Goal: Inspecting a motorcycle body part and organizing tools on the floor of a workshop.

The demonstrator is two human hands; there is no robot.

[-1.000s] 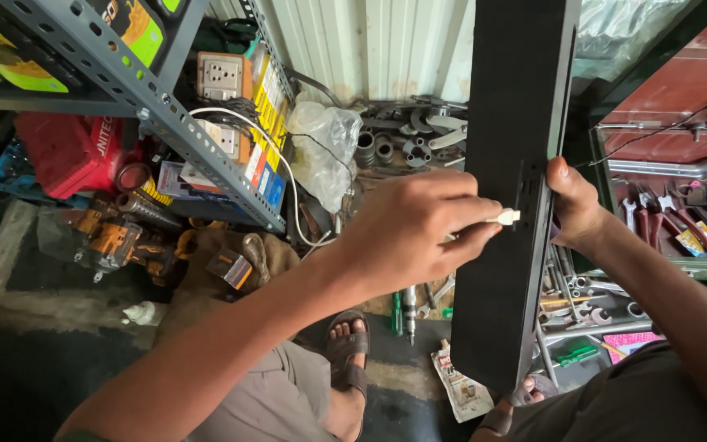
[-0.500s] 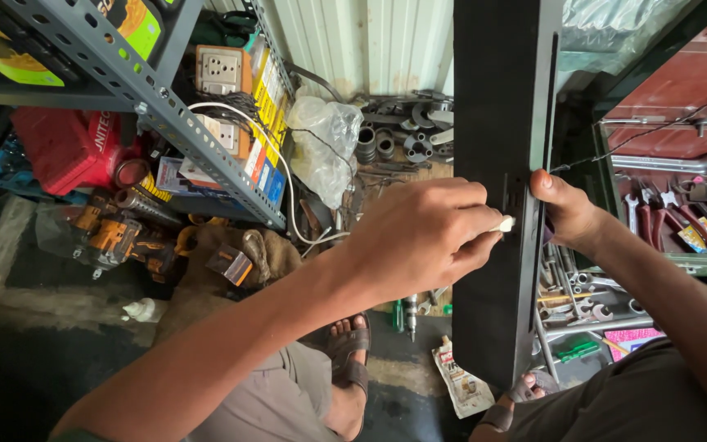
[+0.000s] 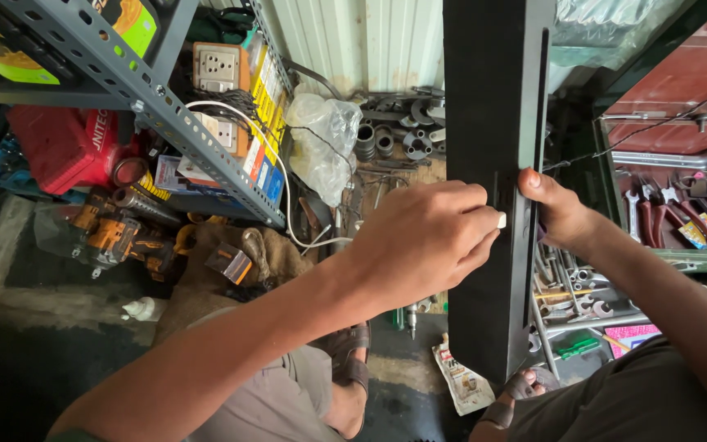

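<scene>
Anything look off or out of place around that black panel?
Nothing on the black panel looks damaged; it stands upright, the left hand pinching a small white piece against it, the right hand gripping its edge. Below, tools and metal rings lie scattered on the floor, with a crumpled packet at its base.

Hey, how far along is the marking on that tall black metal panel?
Done: the tall black metal panel stands upright, steadied at its edge by the right hand. In hand: the left hand presses a small white chalk piece to its face. Left: no finished mark shows on the panel.
</scene>
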